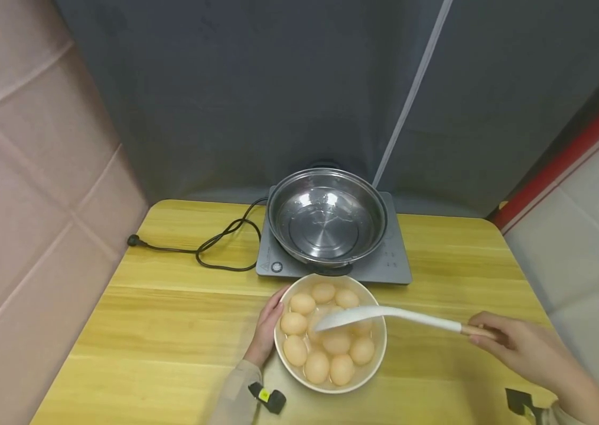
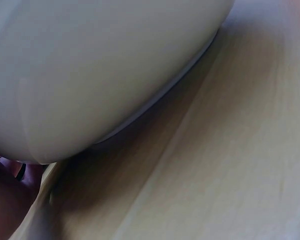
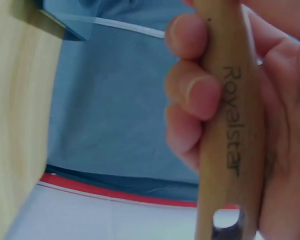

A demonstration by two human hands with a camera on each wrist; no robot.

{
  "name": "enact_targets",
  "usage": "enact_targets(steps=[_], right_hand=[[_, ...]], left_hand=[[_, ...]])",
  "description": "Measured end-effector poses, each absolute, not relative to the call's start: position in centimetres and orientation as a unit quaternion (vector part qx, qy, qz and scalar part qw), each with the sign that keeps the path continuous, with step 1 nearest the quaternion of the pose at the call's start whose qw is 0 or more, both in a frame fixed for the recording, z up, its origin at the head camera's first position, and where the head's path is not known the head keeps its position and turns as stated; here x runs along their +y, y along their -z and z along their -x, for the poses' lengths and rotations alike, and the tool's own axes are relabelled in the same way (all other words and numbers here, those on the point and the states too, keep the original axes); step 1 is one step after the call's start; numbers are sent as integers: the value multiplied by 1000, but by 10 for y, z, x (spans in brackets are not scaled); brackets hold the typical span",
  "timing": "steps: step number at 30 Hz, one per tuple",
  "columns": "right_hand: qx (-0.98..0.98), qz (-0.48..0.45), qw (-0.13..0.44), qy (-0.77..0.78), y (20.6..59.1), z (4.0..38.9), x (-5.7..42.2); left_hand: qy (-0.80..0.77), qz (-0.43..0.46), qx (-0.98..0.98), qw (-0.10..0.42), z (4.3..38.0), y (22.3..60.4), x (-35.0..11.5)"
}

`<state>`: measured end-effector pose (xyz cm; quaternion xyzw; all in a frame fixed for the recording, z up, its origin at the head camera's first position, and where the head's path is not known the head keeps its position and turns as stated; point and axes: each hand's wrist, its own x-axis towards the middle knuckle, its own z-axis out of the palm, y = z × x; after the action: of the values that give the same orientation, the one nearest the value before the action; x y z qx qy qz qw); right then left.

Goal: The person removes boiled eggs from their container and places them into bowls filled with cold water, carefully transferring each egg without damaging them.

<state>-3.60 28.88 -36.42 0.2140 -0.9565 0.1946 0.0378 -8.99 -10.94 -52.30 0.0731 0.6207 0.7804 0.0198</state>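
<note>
A cream bowl (image 1: 379,360) of brown eggs in liquid (image 1: 316,367) stands on the table; its outer wall (image 2: 105,65) fills much of the left wrist view. My left hand (image 1: 266,327) holds the bowl's left side, fingers along the wall below the rim; part of that hand is hidden. In my right hand (image 1: 525,348) is a white spatula (image 1: 416,316), gripped by its wooden handle (image 3: 230,125) with the fingers curled round it. The spatula's white head lies over the eggs; whether it touches them I cannot tell.
Behind the bowl, a shiny steel pan (image 1: 326,227) sits on a grey induction cooker (image 1: 397,260), apparently holding some clear liquid. A black power cord (image 1: 214,239) trails left across the wooden table (image 1: 172,330) to a loose plug. A dark curtain (image 1: 235,106) rises at the back.
</note>
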Motion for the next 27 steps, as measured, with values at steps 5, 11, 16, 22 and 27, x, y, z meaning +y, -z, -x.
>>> enact_targets(steps=[5,11,16,22,27], right_hand=[[-879,-248,-55,-404,387,37,300],[-753,-232,-117,-605,429,39,304],[-828,0,-81,-555,442,52,298],[-865,142,-126,-464,454,80,296],[-851,162,-145,-479,468,96,294]], left_hand=[[-782,-70,618,22,90,522,-110],[-778,-65,625,20,90,519,-111],[-779,-65,623,24,90,518,-111],[-783,-67,618,22,90,521,-111],[-776,-69,626,26,90,523,-110]])
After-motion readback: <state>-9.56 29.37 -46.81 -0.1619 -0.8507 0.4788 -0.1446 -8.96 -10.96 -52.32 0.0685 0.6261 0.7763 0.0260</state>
